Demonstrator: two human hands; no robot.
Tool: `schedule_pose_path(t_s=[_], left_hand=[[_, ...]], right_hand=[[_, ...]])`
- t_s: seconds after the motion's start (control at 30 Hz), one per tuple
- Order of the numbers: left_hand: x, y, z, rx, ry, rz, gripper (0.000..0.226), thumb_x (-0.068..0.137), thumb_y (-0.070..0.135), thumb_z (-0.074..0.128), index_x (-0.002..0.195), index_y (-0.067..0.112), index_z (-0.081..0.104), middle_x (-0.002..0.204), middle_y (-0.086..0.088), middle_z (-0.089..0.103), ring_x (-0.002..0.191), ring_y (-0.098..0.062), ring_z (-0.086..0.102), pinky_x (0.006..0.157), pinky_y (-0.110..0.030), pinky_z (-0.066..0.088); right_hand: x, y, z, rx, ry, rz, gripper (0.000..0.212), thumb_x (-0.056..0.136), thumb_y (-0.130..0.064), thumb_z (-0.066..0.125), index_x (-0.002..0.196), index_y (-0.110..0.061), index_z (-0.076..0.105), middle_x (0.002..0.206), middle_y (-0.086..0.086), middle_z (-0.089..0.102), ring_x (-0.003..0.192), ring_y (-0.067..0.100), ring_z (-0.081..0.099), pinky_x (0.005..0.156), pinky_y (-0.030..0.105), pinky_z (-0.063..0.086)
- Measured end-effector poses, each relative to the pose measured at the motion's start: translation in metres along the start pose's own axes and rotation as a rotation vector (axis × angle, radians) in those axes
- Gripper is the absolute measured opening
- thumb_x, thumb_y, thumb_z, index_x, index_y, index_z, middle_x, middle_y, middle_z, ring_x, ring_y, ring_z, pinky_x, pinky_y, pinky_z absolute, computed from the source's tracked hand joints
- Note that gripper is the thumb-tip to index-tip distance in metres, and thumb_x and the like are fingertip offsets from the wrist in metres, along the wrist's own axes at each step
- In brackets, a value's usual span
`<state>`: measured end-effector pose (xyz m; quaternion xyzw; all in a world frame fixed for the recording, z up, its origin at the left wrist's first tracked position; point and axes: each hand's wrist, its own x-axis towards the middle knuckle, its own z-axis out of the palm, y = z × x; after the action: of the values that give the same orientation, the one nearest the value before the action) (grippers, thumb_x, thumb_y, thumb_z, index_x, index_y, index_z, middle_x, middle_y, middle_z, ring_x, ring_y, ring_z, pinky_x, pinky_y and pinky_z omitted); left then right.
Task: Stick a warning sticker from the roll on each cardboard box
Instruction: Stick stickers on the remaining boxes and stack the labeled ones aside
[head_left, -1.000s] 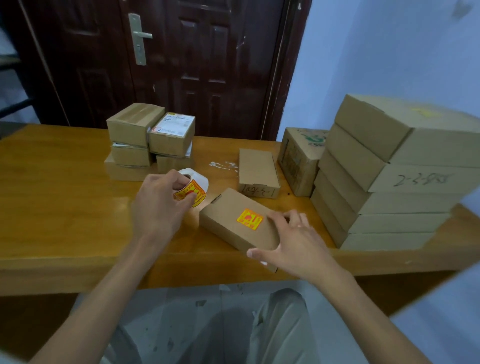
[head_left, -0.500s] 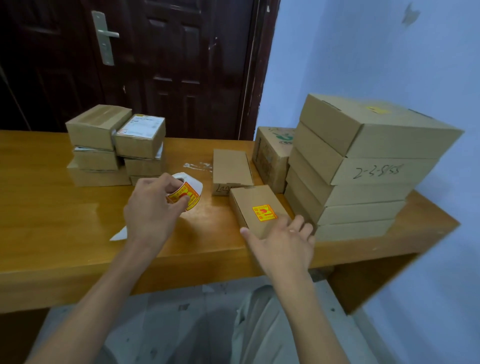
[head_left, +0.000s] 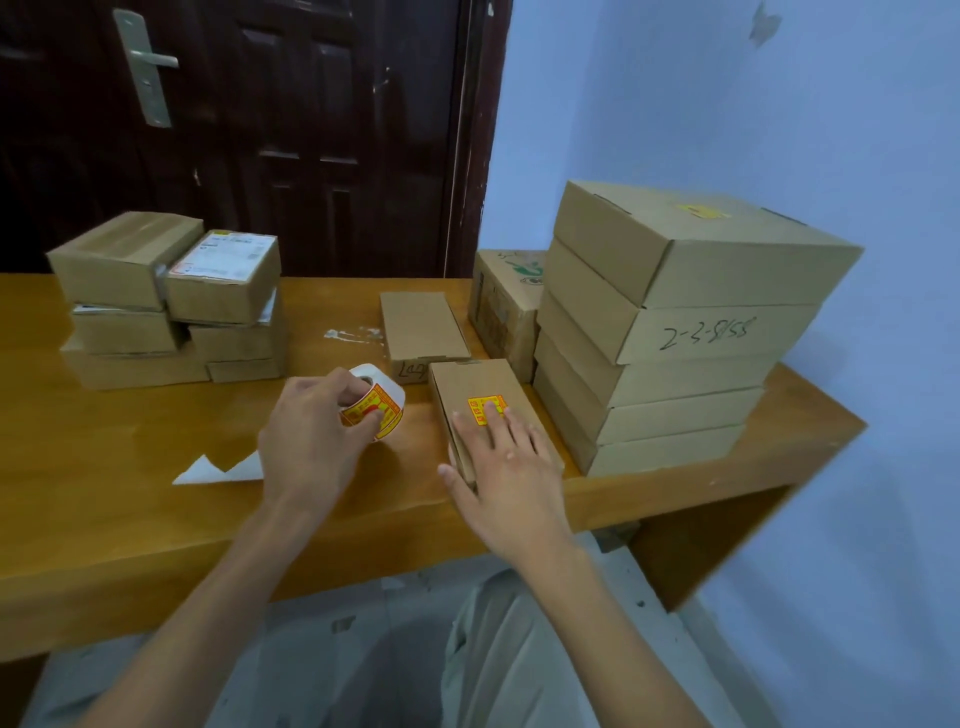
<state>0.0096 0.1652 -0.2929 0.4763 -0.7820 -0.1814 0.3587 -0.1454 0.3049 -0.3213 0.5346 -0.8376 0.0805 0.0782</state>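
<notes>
Now L hand (head_left: 311, 441) grips sticker roll (head_left: 375, 402), R hand (head_left: 501, 457) flat on stickered box (head_left: 485, 410) by table edge (head_left: 363, 551).

Left hand (head_left: 311, 436) gripping sticker roll (head_left: 375, 402) on wooden counter (head_left: 130, 467); right hand (head_left: 501, 467) flat on stickered box (head_left: 485, 410), beside tall box stack (head_left: 670, 332).

Glossy varnished wood on the surface (head_left: 130, 467); matt brown cardboard on the boxes (head_left: 675, 291); shiny printed paper on the sticker roll (head_left: 376, 405); dark lacquered wood door (head_left: 311, 130) with brushed metal handle (head_left: 148, 67).
</notes>
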Motion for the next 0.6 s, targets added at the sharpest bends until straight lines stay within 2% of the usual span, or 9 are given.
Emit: schedule_pose_path(t_s=[0.17, 0.37, 0.6], left_hand=[[-0.001, -0.001, 0.006, -0.007, -0.023, -0.014, 0.027, 0.084, 0.032, 0.086, 0.108, 0.029, 0.072, 0.12, -0.003, 0.071, 0.114, -0.019, 0.062, 0.071, -0.03, 0.042], [0.0, -0.004, 0.008, 0.004, -0.04, -0.018, 0.028, 0.084, 0.031, 0.086, 0.109, 0.029, 0.072, 0.121, -0.003, 0.071, 0.116, -0.02, 0.062, 0.072, -0.032, 0.045], [0.004, -0.007, 0.008, 0.01, -0.023, -0.011, 0.028, 0.084, 0.033, 0.086, 0.109, 0.03, 0.071, 0.121, -0.003, 0.07, 0.114, -0.02, 0.063, 0.071, -0.032, 0.046]], right_hand=[[-0.013, 0.003, -0.002, 0.001, 0.0, 0.045, 0.069, 0.106, -0.069, 0.023, 0.167, -0.038, 0.015, 0.175, 0.006, 0.022, 0.163, 0.028, 0.015, 0.131, 0.047, 0.011], [-0.022, -0.001, -0.003, -0.004, 0.028, 0.073, 0.069, 0.105, -0.068, 0.028, 0.167, -0.036, 0.022, 0.173, 0.007, 0.03, 0.161, 0.03, 0.023, 0.129, 0.049, 0.016], [0.002, 0.014, 0.001, 0.008, 0.02, 0.083, 0.066, 0.107, -0.062, 0.029, 0.167, -0.036, 0.019, 0.174, 0.008, 0.026, 0.162, 0.03, 0.018, 0.13, 0.049, 0.016]])
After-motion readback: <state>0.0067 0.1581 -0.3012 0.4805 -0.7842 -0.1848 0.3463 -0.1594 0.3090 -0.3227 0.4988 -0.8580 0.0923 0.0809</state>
